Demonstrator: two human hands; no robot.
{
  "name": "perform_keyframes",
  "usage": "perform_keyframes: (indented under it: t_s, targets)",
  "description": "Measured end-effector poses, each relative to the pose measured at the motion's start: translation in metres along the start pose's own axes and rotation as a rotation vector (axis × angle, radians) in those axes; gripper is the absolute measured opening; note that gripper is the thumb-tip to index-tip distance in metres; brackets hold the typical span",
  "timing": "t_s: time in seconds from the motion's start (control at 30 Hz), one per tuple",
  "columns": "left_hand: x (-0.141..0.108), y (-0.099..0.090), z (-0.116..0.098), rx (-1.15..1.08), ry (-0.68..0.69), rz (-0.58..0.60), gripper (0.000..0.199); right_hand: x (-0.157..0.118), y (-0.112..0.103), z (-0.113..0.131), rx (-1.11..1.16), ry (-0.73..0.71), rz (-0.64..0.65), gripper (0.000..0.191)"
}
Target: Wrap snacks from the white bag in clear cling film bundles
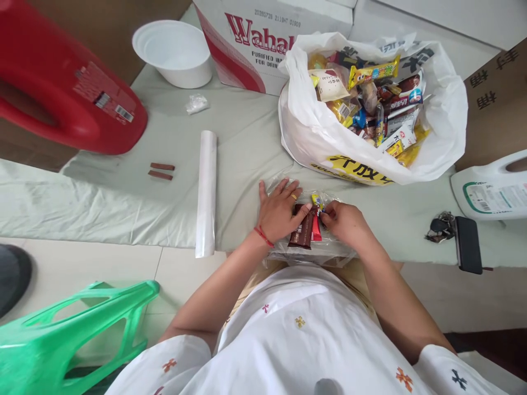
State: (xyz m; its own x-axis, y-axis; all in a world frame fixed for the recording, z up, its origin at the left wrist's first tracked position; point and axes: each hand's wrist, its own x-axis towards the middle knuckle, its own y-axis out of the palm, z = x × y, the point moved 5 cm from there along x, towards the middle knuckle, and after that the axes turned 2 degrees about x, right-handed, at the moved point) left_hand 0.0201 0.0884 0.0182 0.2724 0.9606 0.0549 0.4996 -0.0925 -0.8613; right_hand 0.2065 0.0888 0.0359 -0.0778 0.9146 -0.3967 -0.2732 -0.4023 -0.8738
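My left hand (280,213) lies flat with its fingers spread, partly on clear plastic film (329,238). Its thumb rests over a dark brown snack packet (302,233). Beside that packet is a red wrapped snack (317,229), and a small yellow-and-blue wrapped snack (316,199) sits at its upper end. The bent fingers of my right hand (345,220) pinch at the side of the small snack, though its grip is partly hidden. Above my hands stands a white plastic bag (294,118) full of assorted wrapped snacks.
A roll of clear film (206,195) lies left of my hands. Farther left are two brown strips (161,171), a white tub (175,57) and a red jug (102,99). Keys (440,227), a phone (468,244) and a white jug (489,192) are right. A green stool (86,329) stands below.
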Motion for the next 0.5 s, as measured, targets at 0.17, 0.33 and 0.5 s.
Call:
perform_keyframes:
  t_s: [0.17, 0.33, 0.5]
  targets:
    - [0.000, 0.001, 0.000, -0.001, -0.001, -0.001, 0.053, -0.008, -0.003, -0.011, 0.093, 0.059, -0.019, 0.015]
    - [0.000, 0.001, 0.000, 0.012, -0.008, 0.004, 0.052, -0.008, 0.005, -0.002, 0.047, -0.015, -0.035, 0.016]
    - [0.000, 0.000, -0.001, 0.013, -0.008, -0.004, 0.053, -0.019, -0.008, -0.010, 0.116, 0.055, -0.032, 0.011]
